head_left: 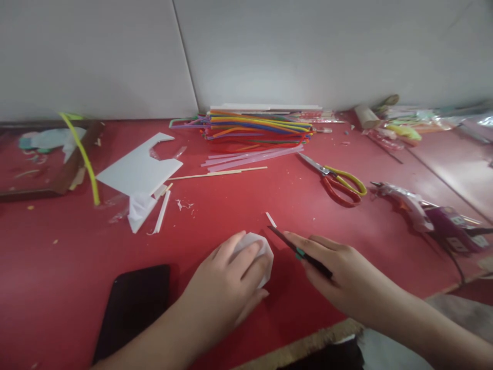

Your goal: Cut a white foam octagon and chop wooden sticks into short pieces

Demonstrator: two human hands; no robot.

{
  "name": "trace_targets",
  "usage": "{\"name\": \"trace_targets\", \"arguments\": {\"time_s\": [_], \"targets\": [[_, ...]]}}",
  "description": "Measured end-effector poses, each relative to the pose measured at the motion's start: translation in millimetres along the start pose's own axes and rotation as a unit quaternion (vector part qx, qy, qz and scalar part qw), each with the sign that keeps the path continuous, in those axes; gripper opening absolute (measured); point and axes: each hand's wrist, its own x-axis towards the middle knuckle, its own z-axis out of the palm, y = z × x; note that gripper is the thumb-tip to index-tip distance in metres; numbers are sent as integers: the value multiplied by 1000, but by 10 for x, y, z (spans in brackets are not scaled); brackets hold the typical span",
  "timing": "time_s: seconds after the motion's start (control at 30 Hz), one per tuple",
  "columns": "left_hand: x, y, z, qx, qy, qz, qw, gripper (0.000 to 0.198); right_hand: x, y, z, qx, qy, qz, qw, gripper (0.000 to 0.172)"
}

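Note:
My left hand [227, 280] lies flat, fingers stretched, pressing down a small white foam piece [264, 249] on the red table [215, 205]. My right hand [339, 272] is closed round a thin black craft knife [298, 251] with a teal slider. The knife's tip rests at the right edge of the white piece. A tiny white offcut [270, 219] lies just beyond the tip.
A black phone [133, 308] lies at the near left. Further back are white foam sheet scraps [138, 172], a stack of coloured straws [256, 128], red-and-yellow scissors [339, 182] and a glue gun [419, 210] on the right. A yellow straw [82, 154] leans on a tray at left.

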Motion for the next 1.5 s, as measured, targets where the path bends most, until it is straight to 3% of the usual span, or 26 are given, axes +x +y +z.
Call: {"name": "trace_targets", "arguments": {"time_s": [0.17,0.3,0.4,0.5,0.63,0.73,0.83,1.03,1.23,1.5], "targets": [[3,-14,-63,-38,110,15,993,30,-34,13,-23,11,18,-8,1000,53],[-1,-75,-123,-97,144,-90,981,25,-63,24,-32,13,20,-14,1000,52],[5,-144,-101,-98,131,-198,967,24,-75,1,-29,12,16,-7,1000,54],[31,-177,-54,-35,66,-242,968,27,-81,-54,-20,13,5,2,1000,56],[60,-143,-45,25,84,-187,978,26,-95,-115,13,4,-11,-1,1000,60],[47,-72,-74,-10,81,-48,995,27,-113,-127,39,-5,-14,-11,1000,65],[11,12,-91,-22,32,57,998,34,-135,-132,50,-5,-18,-10,1000,68],[-27,71,-76,2,-49,49,998,43,-169,-153,46,7,-29,-5,1000,69],[7,24,12,58,34,29,997,35,-116,-170,23,5,-29,-13,999,65],[24,29,11,68,36,21,997,34,-54,-161,27,-10,-19,-28,999,61]]}}
